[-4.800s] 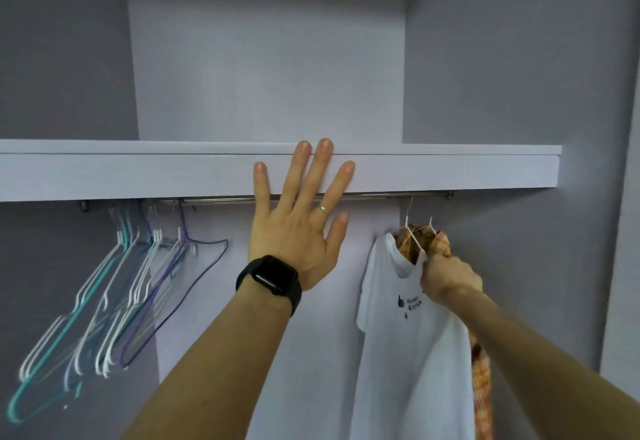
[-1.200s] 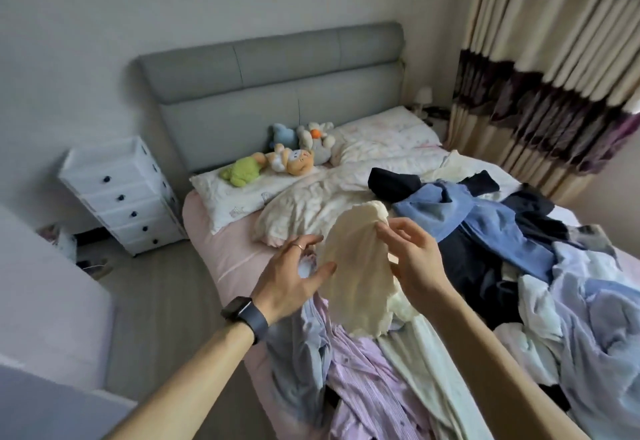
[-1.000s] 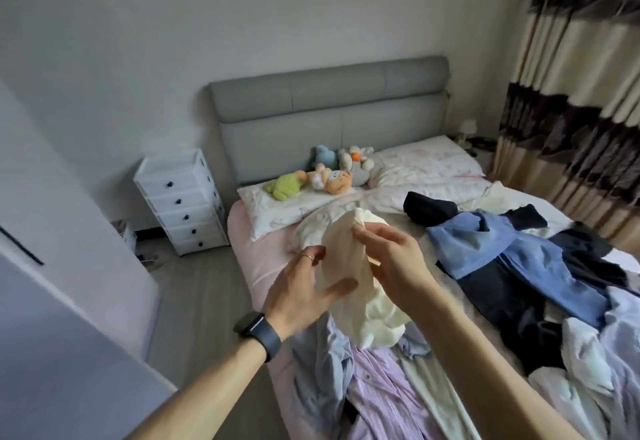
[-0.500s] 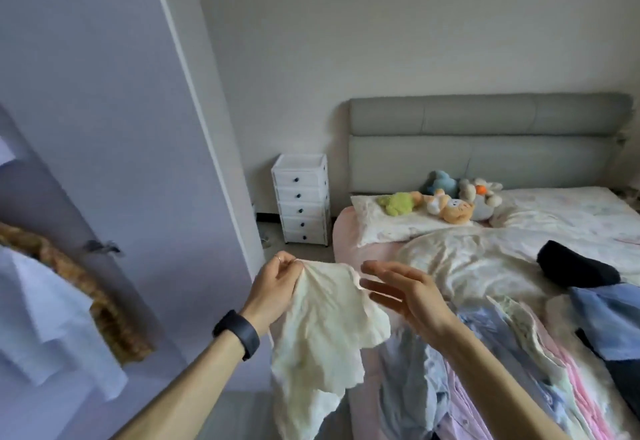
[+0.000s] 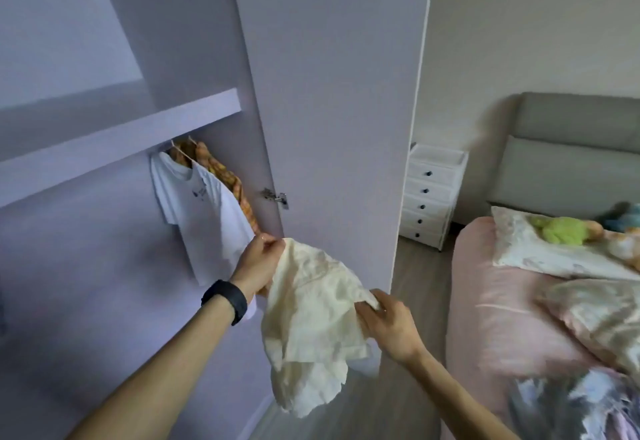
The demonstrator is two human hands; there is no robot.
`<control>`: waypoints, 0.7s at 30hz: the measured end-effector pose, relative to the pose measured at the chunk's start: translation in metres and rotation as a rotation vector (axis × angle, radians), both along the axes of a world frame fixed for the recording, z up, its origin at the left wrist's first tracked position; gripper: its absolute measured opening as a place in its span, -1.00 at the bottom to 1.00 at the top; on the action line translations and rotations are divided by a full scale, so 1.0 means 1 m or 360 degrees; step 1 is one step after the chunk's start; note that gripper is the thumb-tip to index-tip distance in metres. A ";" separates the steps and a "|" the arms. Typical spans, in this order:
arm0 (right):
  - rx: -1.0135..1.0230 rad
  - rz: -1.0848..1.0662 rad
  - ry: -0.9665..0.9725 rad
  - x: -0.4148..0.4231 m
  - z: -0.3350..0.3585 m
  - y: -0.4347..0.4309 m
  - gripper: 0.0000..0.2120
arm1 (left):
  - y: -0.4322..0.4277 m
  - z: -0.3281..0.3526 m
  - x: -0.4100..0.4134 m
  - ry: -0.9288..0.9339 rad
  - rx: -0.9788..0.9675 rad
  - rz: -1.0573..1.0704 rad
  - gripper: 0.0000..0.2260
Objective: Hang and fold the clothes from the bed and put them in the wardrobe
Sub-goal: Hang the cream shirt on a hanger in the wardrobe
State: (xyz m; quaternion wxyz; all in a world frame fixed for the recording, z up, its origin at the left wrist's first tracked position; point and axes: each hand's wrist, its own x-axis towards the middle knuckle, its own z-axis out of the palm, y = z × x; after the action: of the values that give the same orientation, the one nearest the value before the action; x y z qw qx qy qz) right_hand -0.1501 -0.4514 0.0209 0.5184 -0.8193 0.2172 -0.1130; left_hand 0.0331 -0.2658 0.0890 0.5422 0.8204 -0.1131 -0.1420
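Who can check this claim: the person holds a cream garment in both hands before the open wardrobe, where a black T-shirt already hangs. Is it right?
Not quite. The head view shows the hanging T-shirt is white, not black. The rest stands: the left hand and right hand both hold the cream garment before the open wardrobe.

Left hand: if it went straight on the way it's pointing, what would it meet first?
Most likely the open wardrobe door, just below its hinge. The left hand, gripping the cream garment, would pass close beside the hanging white T-shirt. Depth is unclear.
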 end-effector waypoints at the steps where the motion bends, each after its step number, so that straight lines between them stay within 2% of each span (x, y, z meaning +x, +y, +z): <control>1: 0.0027 0.0038 -0.0040 0.018 0.011 0.008 -0.76 | 0.022 -0.005 0.009 -0.0080 0.0095 0.0041 -0.87; 2: 0.0049 0.0073 -0.0066 0.034 0.022 0.014 -0.75 | 0.039 -0.011 0.015 -0.0165 0.0179 0.0046 -0.87; 4: 0.0035 0.0167 -0.0079 0.068 0.043 0.026 -0.78 | 0.065 -0.018 0.012 -0.0154 0.0196 -0.0033 -0.92; 5: 0.0030 0.0230 -0.0047 0.084 0.052 0.033 -0.81 | 0.072 -0.021 0.007 -0.0084 0.0166 -0.0132 -0.86; 7: 0.0078 0.0368 0.0050 0.112 0.065 0.049 -0.83 | 0.078 -0.022 -0.008 -0.0024 0.0156 -0.0323 -0.53; 9: 0.0148 0.0451 0.0110 0.131 0.075 0.061 -0.79 | 0.070 -0.018 -0.021 -0.0023 0.0196 -0.0429 -0.40; 10: 0.0196 0.0480 0.0111 0.139 0.080 0.066 -0.79 | 0.065 -0.017 -0.024 -0.0061 0.0200 -0.0426 -0.43; 12: 0.0269 0.0534 0.0086 0.149 0.086 0.070 -0.76 | 0.055 -0.018 -0.024 -0.0226 0.0189 -0.0277 -0.62; 15: 0.0279 0.0668 0.0043 0.153 0.088 0.062 -0.87 | 0.047 -0.018 -0.012 -0.0449 0.0309 0.0037 -0.84; 17: 0.0410 0.0712 0.0022 0.155 0.088 0.044 -0.93 | 0.044 -0.016 -0.002 -0.0426 0.0323 0.0126 -0.90; 19: 0.0541 0.0718 -0.0008 0.154 0.082 0.022 -0.87 | 0.042 -0.011 0.006 -0.0338 0.0246 0.0192 -0.86; 21: 0.0528 0.0697 -0.0041 0.146 0.069 0.003 -0.80 | 0.041 -0.004 0.013 -0.0200 0.0064 0.0288 -0.87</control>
State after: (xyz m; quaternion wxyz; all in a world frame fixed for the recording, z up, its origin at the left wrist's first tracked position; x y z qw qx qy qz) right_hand -0.0039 -0.4479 0.0900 0.6603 -0.7492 0.0436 0.0286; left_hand 0.0463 -0.2249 0.0852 0.5281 0.8453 -0.0694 -0.0428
